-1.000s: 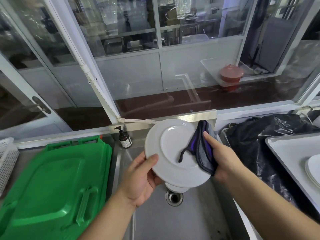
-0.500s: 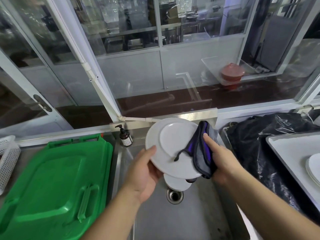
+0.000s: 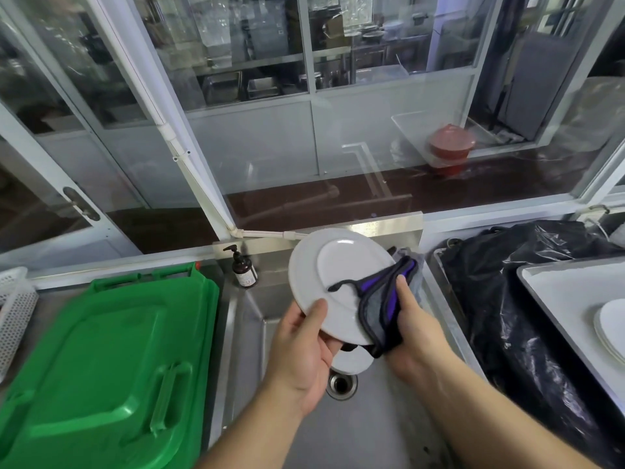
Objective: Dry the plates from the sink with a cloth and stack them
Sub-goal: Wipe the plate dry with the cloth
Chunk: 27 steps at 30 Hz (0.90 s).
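Green bin lid (image 3: 101, 360) lying flat on the far left, brown pump bottle (image 3: 244, 270) standing at the sink's (image 3: 372, 431) back corner. Left hand (image 3: 302, 357) gripping the tilted white plate (image 3: 338, 282) over the sink, thumb curled over the lower rim, other fingers hidden underneath. Right hand (image 3: 411, 333) pinching a grey-purple cloth (image 3: 382, 306) round the plate's right edge. Another plate (image 3: 351, 362) down by the drain. Black bag (image 3: 507, 299), then stacked plates (image 3: 612, 328) on a white tray (image 3: 554, 286) far right.
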Each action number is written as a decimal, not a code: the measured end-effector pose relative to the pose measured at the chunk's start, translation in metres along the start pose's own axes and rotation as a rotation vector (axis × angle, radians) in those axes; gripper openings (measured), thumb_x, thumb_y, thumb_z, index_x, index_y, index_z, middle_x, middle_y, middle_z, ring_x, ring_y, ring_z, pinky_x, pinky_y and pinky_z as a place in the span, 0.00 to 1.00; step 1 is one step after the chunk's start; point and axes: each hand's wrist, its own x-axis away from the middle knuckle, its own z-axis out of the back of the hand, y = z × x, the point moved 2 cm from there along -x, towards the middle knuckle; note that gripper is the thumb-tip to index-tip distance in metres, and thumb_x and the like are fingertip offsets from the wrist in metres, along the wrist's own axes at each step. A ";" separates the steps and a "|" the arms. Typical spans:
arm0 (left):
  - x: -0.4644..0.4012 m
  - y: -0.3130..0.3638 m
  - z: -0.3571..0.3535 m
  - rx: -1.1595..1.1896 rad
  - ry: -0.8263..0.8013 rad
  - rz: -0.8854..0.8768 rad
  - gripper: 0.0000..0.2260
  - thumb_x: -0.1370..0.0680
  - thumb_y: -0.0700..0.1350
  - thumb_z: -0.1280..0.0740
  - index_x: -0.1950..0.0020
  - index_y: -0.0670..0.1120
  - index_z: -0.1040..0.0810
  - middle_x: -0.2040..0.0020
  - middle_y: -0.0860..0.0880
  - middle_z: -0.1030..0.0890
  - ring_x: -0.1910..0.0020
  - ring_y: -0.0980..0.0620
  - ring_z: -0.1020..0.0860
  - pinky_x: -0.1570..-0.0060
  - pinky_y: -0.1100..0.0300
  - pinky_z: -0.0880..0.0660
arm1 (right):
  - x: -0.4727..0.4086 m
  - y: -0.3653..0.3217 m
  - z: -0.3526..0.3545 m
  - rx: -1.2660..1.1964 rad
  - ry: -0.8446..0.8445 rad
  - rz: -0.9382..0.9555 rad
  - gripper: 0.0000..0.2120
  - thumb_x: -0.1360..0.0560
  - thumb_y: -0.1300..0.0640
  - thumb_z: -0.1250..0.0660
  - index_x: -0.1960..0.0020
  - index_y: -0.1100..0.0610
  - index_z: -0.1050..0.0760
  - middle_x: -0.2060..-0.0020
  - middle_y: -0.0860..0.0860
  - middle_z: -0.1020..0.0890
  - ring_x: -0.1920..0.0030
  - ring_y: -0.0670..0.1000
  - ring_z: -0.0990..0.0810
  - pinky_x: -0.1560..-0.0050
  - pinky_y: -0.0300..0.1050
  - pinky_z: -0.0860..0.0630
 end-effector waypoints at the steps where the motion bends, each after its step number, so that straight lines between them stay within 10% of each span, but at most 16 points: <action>1: 0.001 -0.001 0.002 -0.043 0.011 -0.005 0.11 0.23 0.39 0.32 0.45 0.47 0.12 0.39 0.40 0.15 0.41 0.43 0.15 0.45 0.52 0.16 | -0.001 0.001 0.003 -0.003 0.001 -0.009 0.28 0.22 0.42 0.26 0.30 0.58 0.22 0.40 0.58 0.13 0.40 0.62 0.14 0.34 0.65 0.21; 11: -0.015 0.044 0.037 -0.105 -0.141 0.208 0.23 0.28 0.43 0.25 0.33 0.41 0.19 0.37 0.35 0.17 0.45 0.39 0.15 0.58 0.48 0.15 | -0.001 -0.047 0.007 0.311 -0.148 0.045 0.21 0.24 0.46 0.24 0.40 0.60 0.15 0.51 0.59 0.11 0.55 0.57 0.10 0.63 0.49 0.15; 21: -0.002 -0.014 0.008 0.028 -0.004 0.014 0.15 0.19 0.39 0.35 0.33 0.41 0.21 0.36 0.40 0.16 0.36 0.42 0.17 0.42 0.50 0.17 | -0.008 0.010 0.000 0.080 0.129 0.006 0.28 0.24 0.40 0.24 0.35 0.60 0.21 0.47 0.57 0.11 0.51 0.60 0.11 0.53 0.60 0.14; 27: -0.003 -0.003 0.021 -0.110 0.029 0.030 0.12 0.25 0.38 0.30 0.43 0.41 0.15 0.42 0.38 0.14 0.47 0.45 0.14 0.53 0.54 0.16 | -0.014 -0.003 0.010 0.185 0.052 0.036 0.25 0.24 0.42 0.24 0.38 0.60 0.18 0.51 0.56 0.10 0.52 0.59 0.10 0.53 0.58 0.13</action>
